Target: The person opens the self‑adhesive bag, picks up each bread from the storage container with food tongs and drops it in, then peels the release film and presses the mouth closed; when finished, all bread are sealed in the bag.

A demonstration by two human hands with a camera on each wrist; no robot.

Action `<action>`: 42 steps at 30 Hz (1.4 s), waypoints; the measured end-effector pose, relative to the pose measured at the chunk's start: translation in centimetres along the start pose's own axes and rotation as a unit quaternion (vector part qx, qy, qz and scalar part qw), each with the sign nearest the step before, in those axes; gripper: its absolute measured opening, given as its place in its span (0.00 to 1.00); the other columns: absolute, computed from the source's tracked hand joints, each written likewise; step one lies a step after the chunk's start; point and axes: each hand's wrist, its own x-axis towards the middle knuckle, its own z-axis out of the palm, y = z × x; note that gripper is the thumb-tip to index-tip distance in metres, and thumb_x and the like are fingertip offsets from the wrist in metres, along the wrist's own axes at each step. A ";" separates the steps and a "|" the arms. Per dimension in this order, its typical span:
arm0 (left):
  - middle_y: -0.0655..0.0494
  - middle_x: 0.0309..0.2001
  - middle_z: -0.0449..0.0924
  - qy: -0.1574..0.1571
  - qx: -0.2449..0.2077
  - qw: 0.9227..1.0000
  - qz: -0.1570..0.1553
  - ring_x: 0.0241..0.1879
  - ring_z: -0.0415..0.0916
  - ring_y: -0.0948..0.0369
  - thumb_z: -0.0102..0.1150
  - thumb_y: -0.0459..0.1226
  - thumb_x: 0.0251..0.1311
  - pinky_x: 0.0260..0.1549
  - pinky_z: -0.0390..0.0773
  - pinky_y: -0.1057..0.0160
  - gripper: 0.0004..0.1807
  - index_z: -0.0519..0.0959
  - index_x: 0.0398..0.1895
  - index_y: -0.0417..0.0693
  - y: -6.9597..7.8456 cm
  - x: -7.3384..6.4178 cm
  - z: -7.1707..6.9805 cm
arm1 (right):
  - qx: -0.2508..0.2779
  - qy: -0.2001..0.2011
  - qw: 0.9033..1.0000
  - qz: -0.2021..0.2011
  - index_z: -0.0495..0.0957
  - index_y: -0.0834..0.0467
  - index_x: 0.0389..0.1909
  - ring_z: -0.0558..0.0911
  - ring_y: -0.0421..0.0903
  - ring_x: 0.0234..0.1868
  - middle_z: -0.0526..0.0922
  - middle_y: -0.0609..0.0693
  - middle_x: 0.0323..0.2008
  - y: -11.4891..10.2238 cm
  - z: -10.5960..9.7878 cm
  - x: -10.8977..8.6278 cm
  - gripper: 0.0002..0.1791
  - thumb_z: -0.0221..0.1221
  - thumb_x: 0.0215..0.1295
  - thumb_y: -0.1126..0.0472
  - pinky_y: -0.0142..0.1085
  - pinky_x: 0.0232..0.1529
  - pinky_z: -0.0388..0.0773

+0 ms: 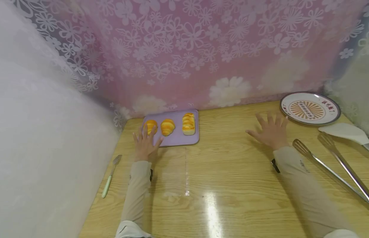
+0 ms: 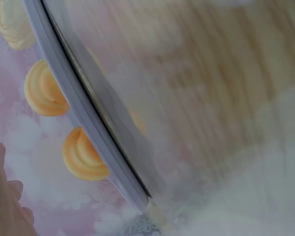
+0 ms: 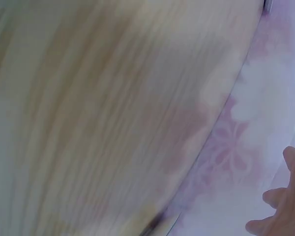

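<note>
My left hand, fingers spread, hovers near the front left corner of a purple tray and overlaps it in the head view. Three toy-like breads lie on the tray: a round roll partly hidden behind the fingers, a second roll and a rectangular loaf. In the left wrist view, two of the rolls show above the tray's rim. My right hand has its fingers spread wide over the wooden table, left of a patterned plate. Neither hand holds anything.
Metal tongs lie at the right, their tips near my right wrist. Behind them is a white spatula. A small fork-like utensil with a pale green handle lies by the left wall. A flowered pink cloth hangs along the back edge.
</note>
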 end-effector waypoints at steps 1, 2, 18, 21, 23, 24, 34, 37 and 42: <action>0.41 0.78 0.43 -0.001 -0.001 1.000 -0.002 0.77 0.34 0.39 0.43 0.62 0.68 0.71 0.35 0.30 0.38 0.53 0.77 0.60 -0.1 -0.1 0.0 | 0.004 -0.003 1.000 -0.003 0.47 0.49 0.78 0.39 0.81 0.71 0.44 0.73 0.74 -0.5 0.2 0.1 0.51 0.47 0.61 0.24 0.77 0.65 0.32; 0.40 0.78 0.43 -0.003 0.000 1.000 -0.004 0.77 0.35 0.39 0.42 0.63 0.68 0.71 0.35 0.30 0.38 0.54 0.76 0.59 -0.2 -0.1 0.0 | 0.007 -0.007 1.000 -0.007 0.48 0.51 0.77 0.39 0.81 0.71 0.44 0.73 0.74 -1.1 0.4 0.1 0.51 0.48 0.61 0.25 0.77 0.65 0.33; 0.27 0.67 0.60 0.011 -0.248 0.953 -0.175 0.69 0.58 0.36 0.42 0.47 0.74 0.70 0.59 0.42 0.33 0.57 0.71 0.29 -3.7 -0.2 1.7 | 0.122 -0.097 0.986 -0.059 0.52 0.59 0.76 0.67 0.72 0.59 0.69 0.73 0.61 -12.5 5.1 1.5 0.45 0.51 0.69 0.35 0.64 0.59 0.67; 0.25 0.69 0.57 0.031 -0.340 0.915 -0.216 0.70 0.55 0.35 0.43 0.40 0.73 0.72 0.57 0.42 0.31 0.57 0.70 0.25 -4.3 -0.3 2.1 | 0.202 -0.101 0.971 -0.073 0.58 0.64 0.72 0.75 0.66 0.50 0.77 0.71 0.51 -14.6 6.0 1.9 0.38 0.54 0.71 0.45 0.58 0.54 0.73; 0.26 0.69 0.57 0.048 -0.369 0.897 -0.238 0.70 0.55 0.36 0.45 0.37 0.71 0.71 0.58 0.43 0.29 0.58 0.69 0.24 -4.7 -0.5 2.3 | 0.270 -0.105 0.954 -0.076 0.62 0.67 0.69 0.78 0.62 0.46 0.80 0.69 0.47 -15.9 6.4 2.0 0.32 0.54 0.72 0.52 0.55 0.52 0.76; 0.26 0.69 0.58 0.052 -0.383 0.887 -0.253 0.70 0.57 0.36 0.45 0.35 0.71 0.71 0.59 0.44 0.29 0.58 0.69 0.25 -4.8 -0.7 2.3 | 0.301 -0.104 0.945 -0.074 0.63 0.69 0.68 0.80 0.61 0.45 0.81 0.69 0.45 -16.4 6.7 2.0 0.30 0.53 0.73 0.55 0.53 0.51 0.77; 0.32 0.61 0.73 0.073 -0.466 0.814 -0.338 0.59 0.69 0.47 0.46 0.28 0.64 0.60 0.71 0.52 0.22 0.73 0.61 0.30 -4.5 -1.0 2.8 | 0.447 -0.110 0.887 0.030 0.69 0.69 0.64 0.83 0.41 0.27 0.85 0.65 0.39 -19.2 9.0 2.5 0.23 0.54 0.71 0.64 0.29 0.32 0.82; 0.32 0.58 0.75 0.081 -0.475 0.807 -0.341 0.52 0.73 0.52 0.50 0.28 0.63 0.49 0.75 0.62 0.21 0.74 0.59 0.31 -4.6 -1.0 2.9 | 0.465 -0.091 0.879 0.055 0.69 0.68 0.65 0.80 0.35 0.23 0.85 0.64 0.36 -19.5 9.6 2.7 0.24 0.56 0.69 0.67 0.24 0.28 0.79; 0.40 0.51 0.78 0.079 -0.497 0.787 -0.358 0.36 0.72 0.62 0.53 0.29 0.64 0.26 0.71 0.75 0.22 0.75 0.61 0.37 -5.6 -1.2 3.0 | 0.508 -0.083 0.853 0.083 0.69 0.68 0.64 0.80 0.33 0.22 0.84 0.67 0.42 -20.1 10.1 2.9 0.24 0.57 0.68 0.69 0.23 0.28 0.81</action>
